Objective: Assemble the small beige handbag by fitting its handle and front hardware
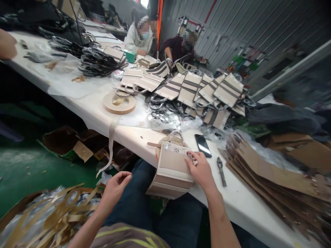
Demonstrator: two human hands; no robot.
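A small beige handbag (173,168) lies at the table's near edge, its lower part jutting over my lap. Its plastic-wrapped handle (176,137) points away from me. Along the top strip are a small metal fitting and a dark printed mark. My right hand (199,168) pinches at the bag's upper right corner, thumb and forefinger closed by the strip. What lies between those fingertips is partly hidden. Left of the bag, my left hand (117,186) is raised above my thigh, its fingertips pressed together; anything in them is too small to make out.
A phone (203,145) and pliers (221,171) lie right of the bag. Brown panels (274,172) are stacked farther right. Beyond are a tape roll (119,102) and piled beige bag pieces (190,88). Tape strips fill a box (59,217) at lower left. Two people sit across the table.
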